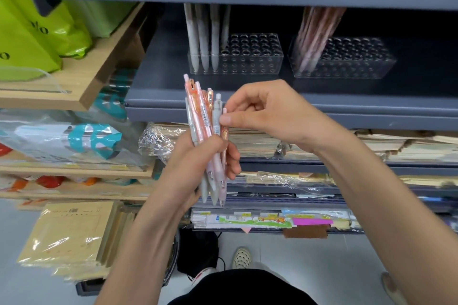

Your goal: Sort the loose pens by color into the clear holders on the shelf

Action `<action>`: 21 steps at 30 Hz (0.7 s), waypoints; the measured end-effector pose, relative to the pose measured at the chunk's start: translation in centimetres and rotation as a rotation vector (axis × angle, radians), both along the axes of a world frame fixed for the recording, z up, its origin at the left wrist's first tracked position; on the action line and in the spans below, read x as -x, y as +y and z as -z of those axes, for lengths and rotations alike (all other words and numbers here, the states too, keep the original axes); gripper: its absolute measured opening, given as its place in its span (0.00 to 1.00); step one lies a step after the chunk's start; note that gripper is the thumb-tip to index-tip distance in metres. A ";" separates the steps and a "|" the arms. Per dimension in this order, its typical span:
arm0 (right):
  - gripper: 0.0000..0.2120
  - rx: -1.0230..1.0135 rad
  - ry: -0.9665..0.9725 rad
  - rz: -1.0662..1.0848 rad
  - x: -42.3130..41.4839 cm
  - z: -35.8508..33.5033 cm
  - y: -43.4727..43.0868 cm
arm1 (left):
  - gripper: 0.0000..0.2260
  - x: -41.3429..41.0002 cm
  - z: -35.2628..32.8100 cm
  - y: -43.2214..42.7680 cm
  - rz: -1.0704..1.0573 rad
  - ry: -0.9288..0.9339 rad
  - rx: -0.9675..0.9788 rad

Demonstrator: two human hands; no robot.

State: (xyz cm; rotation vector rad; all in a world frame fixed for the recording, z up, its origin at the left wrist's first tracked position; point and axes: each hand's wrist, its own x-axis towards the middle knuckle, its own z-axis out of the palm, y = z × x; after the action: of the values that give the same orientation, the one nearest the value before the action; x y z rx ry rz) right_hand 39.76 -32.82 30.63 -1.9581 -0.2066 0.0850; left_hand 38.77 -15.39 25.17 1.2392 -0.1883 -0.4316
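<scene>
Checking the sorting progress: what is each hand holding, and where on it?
Left hand grips the pen bundle around its middle; right hand pinches one pen's top.

We are seeing a mixed bundle of slim plastic pens showing pale pink, orange and light grey barrels, one carrying a black-and-white barcode label. The left clear plastic holder is showing grey-white pens, the right clear plastic holder pink ones. The metal shelf is looking slate grey. Glossy lime-green bags are carrying dark lettering. The perforated shoe is looking cream with dark dots.
</scene>
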 end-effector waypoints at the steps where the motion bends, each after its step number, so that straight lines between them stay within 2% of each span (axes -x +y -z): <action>1: 0.06 -0.021 -0.001 0.009 0.4 0.1 -0.2 | 0.06 0.2 -0.1 -0.2 0.001 0.001 0.001; 6: 0.07 -0.133 -0.022 0.147 2.9 0.2 -1.7 | 0.10 1.0 0.2 -1.3 0.086 0.060 -0.003; 11: 0.05 -0.330 -0.108 0.317 5.2 -0.1 -3.9 | 0.06 2.7 0.8 -3.1 0.160 0.090 -0.042; 16: 0.11 -0.258 -0.007 0.233 7.0 0.8 -5.1 | 0.06 3.6 0.6 -5.1 0.178 0.058 -0.019; 19: 0.07 -0.286 -0.065 0.287 7.1 0.5 -7.0 | 0.10 3.5 0.3 -6.3 0.178 0.044 -0.028; 21: 0.05 -0.369 -0.144 0.392 6.7 0.0 -9.2 | 0.04 3.5 0.2 -7.3 0.146 0.069 -0.025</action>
State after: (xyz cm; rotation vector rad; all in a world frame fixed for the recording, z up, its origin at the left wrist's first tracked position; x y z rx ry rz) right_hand 33.06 -41.99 30.62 -1.6038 0.0682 -0.3306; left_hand 35.22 -22.70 25.00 1.2373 -0.2155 -0.6037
